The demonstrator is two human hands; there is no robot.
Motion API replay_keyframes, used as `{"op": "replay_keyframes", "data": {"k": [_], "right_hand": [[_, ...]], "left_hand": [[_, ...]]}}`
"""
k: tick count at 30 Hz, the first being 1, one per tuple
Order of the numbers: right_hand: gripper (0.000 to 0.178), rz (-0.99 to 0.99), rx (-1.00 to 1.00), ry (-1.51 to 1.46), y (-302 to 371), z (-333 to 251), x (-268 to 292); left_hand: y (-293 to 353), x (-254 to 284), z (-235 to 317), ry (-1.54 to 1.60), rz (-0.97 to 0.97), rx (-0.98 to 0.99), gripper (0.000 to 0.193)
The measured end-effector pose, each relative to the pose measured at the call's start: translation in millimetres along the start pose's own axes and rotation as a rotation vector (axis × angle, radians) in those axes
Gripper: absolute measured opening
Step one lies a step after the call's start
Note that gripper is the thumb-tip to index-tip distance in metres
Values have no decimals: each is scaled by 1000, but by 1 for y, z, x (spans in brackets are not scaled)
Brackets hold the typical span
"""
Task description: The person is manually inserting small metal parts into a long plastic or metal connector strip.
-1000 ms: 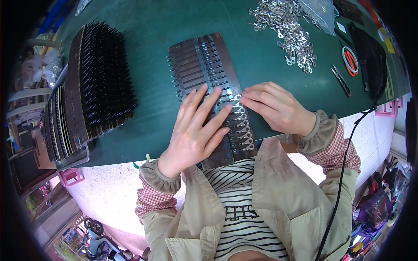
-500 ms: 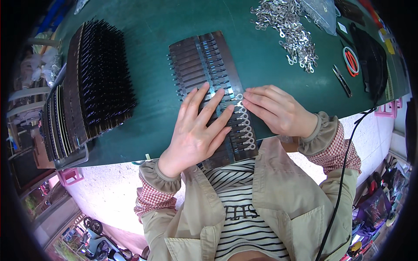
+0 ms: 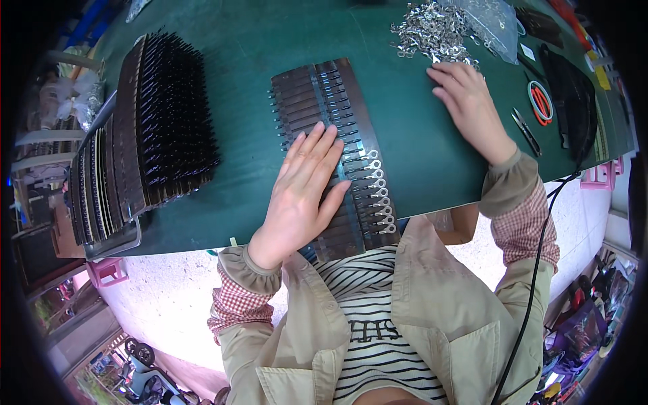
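Observation:
My left hand (image 3: 300, 189) lies flat over a dark brown board (image 3: 297, 74), its fingers stretched out and nothing gripped. Black wire ends run across the board in a row under a shiny bluish strip. Along the lower part of its right side, several silver ring terminals (image 3: 383, 192) sit on the wire ends; the wire ends higher up are bare. My right hand (image 3: 469, 108) is at the near edge of a heap of loose ring terminals (image 3: 432, 30), thumb and fingers apart. No terminal shows between its fingertips.
A thick stack of similar boards with black wire ends (image 3: 172, 115) stands at the left in a rack. To the right lie tweezers (image 3: 526, 131), an orange-and-white coil (image 3: 540, 102) and a black pouch (image 3: 570, 101). A clear plastic bag (image 3: 489, 27) lies by the heap.
My right hand has left the topmost ring terminal on the board and moved up and right to the heap. My left fingers have drawn closer together on the board.

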State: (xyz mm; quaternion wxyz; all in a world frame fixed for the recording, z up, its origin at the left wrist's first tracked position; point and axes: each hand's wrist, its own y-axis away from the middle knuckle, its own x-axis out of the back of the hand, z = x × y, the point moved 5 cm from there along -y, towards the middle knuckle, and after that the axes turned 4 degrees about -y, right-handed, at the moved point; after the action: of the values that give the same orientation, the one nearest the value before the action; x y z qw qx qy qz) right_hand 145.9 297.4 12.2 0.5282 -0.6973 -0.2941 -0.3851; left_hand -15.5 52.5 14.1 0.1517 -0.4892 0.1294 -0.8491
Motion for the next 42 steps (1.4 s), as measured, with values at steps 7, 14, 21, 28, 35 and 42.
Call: {"op": "replay_keyframes", "data": {"k": [7, 14, 21, 28, 35, 42], "right_hand": [[22, -143, -62, -136, -11, 25, -11], [17, -31, -31, -433, -19, -19, -10], [18, -110, 237, -457, -2, -46, -7], [12, -117, -50, -405, -10, -47, -12], [11, -345, 4, -606, -20, -61, -16], [12, -378, 160, -684, -21, -92, -26]], "left_hand": [[1, -1, 6, -41, -35, -17, 52], [2, -1, 5, -72, -15, -53, 50], [2, -2, 5, -54, -25, -34, 49], [1, -1, 5, -51, -20, -36, 48], [1, -3, 7, -41, -21, -23, 48], [1, -3, 6, -78, -17, -52, 46]]}}
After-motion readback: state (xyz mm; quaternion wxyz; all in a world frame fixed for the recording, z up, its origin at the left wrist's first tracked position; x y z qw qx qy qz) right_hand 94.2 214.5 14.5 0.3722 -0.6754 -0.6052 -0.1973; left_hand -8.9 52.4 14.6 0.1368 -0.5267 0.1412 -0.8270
